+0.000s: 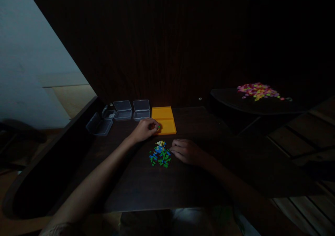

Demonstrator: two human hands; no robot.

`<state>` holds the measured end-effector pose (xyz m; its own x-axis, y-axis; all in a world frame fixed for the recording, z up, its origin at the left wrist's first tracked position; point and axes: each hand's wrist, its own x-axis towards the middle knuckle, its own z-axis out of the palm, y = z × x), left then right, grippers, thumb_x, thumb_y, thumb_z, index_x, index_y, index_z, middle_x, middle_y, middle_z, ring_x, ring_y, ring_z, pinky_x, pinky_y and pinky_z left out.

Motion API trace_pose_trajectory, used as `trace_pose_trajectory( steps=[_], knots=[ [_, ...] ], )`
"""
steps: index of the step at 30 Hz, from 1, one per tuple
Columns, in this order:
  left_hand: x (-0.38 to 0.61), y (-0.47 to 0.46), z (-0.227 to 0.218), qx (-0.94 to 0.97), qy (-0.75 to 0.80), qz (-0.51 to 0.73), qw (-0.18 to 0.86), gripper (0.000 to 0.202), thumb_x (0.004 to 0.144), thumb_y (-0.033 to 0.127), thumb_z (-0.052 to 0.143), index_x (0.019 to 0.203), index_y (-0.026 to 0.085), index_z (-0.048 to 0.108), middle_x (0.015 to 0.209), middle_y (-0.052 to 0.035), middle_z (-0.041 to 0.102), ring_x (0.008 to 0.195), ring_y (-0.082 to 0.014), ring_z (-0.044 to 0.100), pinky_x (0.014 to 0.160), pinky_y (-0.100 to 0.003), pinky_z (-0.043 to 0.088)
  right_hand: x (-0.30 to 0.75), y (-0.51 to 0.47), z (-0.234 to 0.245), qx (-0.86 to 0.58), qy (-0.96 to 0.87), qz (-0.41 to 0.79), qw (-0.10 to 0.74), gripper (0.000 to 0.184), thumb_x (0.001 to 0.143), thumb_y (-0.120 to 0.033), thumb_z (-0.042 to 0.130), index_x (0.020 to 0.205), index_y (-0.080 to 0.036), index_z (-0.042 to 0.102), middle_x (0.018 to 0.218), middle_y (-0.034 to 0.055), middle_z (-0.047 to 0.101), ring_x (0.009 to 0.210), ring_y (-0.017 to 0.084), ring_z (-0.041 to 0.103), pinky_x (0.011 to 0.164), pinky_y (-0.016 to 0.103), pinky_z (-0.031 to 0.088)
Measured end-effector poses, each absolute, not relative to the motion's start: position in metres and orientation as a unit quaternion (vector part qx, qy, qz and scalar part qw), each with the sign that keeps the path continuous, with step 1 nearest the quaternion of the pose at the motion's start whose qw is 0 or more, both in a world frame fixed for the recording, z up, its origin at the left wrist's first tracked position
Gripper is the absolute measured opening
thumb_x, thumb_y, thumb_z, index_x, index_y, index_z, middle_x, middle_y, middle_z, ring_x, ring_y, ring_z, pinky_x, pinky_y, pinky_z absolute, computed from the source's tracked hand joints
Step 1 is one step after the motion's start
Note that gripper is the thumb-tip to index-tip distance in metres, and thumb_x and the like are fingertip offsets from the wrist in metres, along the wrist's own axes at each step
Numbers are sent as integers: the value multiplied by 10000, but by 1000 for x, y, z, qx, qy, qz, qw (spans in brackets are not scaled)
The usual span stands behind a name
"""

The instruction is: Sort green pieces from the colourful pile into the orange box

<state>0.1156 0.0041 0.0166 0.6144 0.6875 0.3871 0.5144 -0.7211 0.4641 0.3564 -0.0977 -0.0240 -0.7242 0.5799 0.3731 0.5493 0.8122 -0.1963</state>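
A small green toy brick (158,127) is pinched between the thumb and fingers of my left hand (145,129), over the near left part of an open yellow plastic case (169,125). My right hand (186,151) rests on the dark table with its fingers curled. Its fingertips are at the right edge of a loose pile of small bricks (162,156), green, blue and pale yellow. Whether the right fingers hold a brick is too dark to make out.
Several clear plastic boxes with raised lids (123,114) stand at the back left of the table (131,190). A dark panel (157,47) rises behind. On a side shelf (225,95) at right lies a heap of pink, yellow and purple pieces (259,90).
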Motion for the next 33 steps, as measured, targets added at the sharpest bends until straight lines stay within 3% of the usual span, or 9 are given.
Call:
trace_pose_trajectory(
  steps=[14,24,33],
  knots=[
    [130,45,-7,914,353,171,99,261,813,114,558,969,165,761,962,-83,756,904,-208,680,854,-292,519,357,-98,-21,-329,-916,81,217,153,917,-136,540,951,-158,688,882,64,631,774,156,601,693,251,461],
    [124,37,-1,911,365,168,95,295,840,146,555,1070,170,737,990,-86,747,923,-208,674,828,-284,529,360,-98,-15,-370,-891,152,215,278,915,-179,550,1159,-192,683,958,64,654,828,163,627,744,262,480],
    [127,35,2,927,342,135,79,299,861,213,563,1113,160,714,1067,-114,720,1014,-247,645,942,-363,504,363,-100,-8,-385,-884,170,204,224,877,-175,594,1082,-193,683,985,57,656,860,172,631,782,281,475]
  ],
)
